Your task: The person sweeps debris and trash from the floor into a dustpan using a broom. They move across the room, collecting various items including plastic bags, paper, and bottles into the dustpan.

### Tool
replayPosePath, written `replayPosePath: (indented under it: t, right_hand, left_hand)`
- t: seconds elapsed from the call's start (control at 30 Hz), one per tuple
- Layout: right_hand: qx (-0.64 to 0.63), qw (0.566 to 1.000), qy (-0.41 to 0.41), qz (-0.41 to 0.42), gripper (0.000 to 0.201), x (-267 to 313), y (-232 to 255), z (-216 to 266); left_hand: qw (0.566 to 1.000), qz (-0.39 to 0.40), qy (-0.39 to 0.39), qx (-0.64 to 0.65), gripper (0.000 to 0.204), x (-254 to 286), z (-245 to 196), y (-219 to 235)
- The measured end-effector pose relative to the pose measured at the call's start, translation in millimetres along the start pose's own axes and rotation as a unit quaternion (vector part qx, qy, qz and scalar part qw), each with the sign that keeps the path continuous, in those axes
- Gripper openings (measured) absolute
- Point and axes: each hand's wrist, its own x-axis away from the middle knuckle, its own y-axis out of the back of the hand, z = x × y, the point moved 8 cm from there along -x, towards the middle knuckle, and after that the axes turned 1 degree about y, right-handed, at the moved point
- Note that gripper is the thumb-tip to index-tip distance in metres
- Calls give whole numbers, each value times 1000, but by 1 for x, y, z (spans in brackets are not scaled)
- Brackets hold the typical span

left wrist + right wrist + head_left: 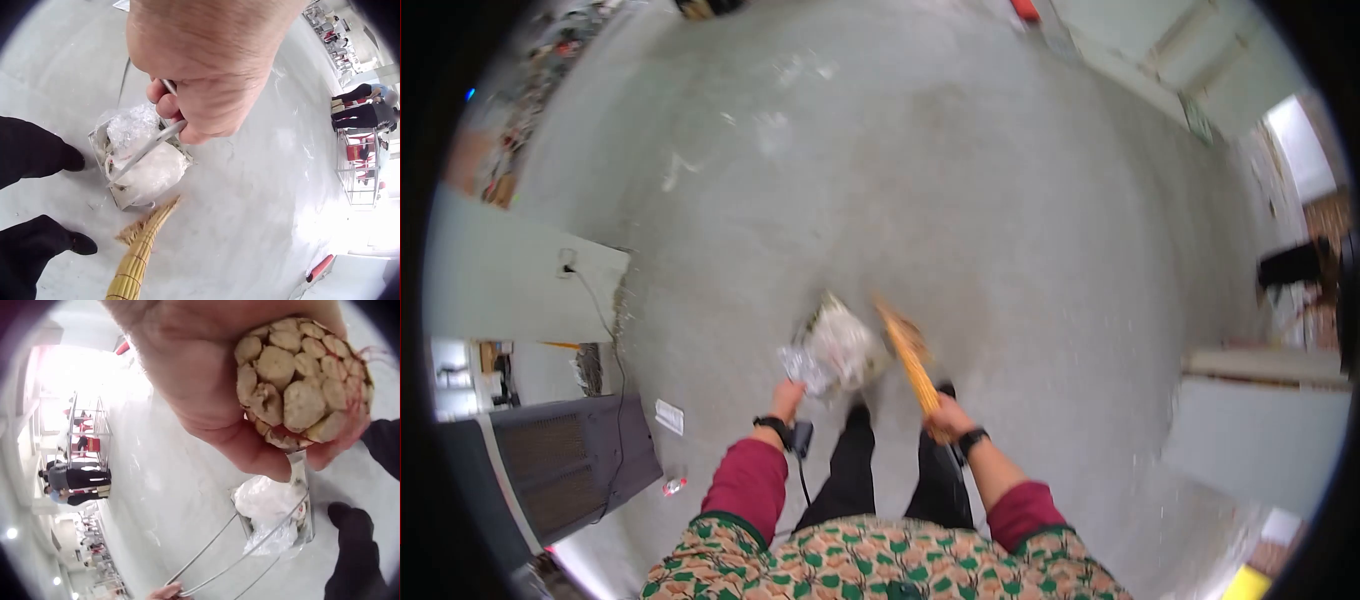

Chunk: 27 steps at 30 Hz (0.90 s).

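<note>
Yellow straw broom (912, 362), gripped at its bound end by the right hand (951, 413), slants down just beside the dustpan (124, 200). Left hand (787, 400) curls round the metal handle (150, 146); dustpan, loaded with white plastic (156, 172), lies near the feet (81, 244), floor (250, 200) contact unclear

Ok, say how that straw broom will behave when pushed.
The broom will probably stay stiff where tightly bound but flex at its frayed bristles. It's likely light for its size, as the right hand alone holds it.
</note>
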Motion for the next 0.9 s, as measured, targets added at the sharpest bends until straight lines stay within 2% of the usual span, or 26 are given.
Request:
replayPosePath:
  t: [0.03,0.1,0.17,0.2,0.27,0.33,0.4,0.47,0.5,0.53,0.6,0.7,0.8,0.83,0.9]
  right_hand:
    - [-30,999,-19,22,30,17,-5,0]
    - [-65,997,-30,37,32,47,9,-7]
    - [-54,998,22,33,43,72,27,-14]
    - [-54,998,22,-23,51,85,48,-21]
    - [-50,994,50,-77,55,110,89,-23]
    - [-40,987,25,-154,45,110,136,-43]
    - [-81,981,6,-177,41,99,175,-52]
    - [-111,977,-27,-181,41,84,192,-53]
    - [-140,970,-52,-190,40,78,197,-60]
    - [-142,971,-55,-184,40,72,190,-67]
    - [-44,986,-45,-157,36,59,159,-70]
    - [108,991,-17,-71,42,59,86,-69]
    - [261,964,42,2,44,68,36,-30]
    - [227,973,-9,28,41,69,33,-27]
    - [241,969,-17,57,40,79,41,-1]
  left_hand:
    - [992,23,-67,108,27,11,-20,-6]
    - [990,23,-64,127,20,13,-25,-17]
    - [992,38,-46,107,19,22,-32,-26]
    - [994,47,-29,98,19,25,-37,-30]
    - [997,43,-20,55,17,29,-46,-37]
    - [994,58,-45,75,17,29,-58,-47]
    - [996,54,-39,58,15,40,-72,-52]
    - [996,39,-66,46,13,43,-81,-50]
    - [997,18,-56,44,12,54,-91,-46]
    - [998,14,-52,39,12,56,-91,-44]
    - [997,23,-49,62,10,57,-89,-44]
    - [993,42,-37,107,10,61,-82,-51]
    - [990,22,-53,129,9,69,-81,-51]
    - [989,14,-50,137,9,73,-78,-48]
    - [995,28,-40,82,9,82,-80,-46]
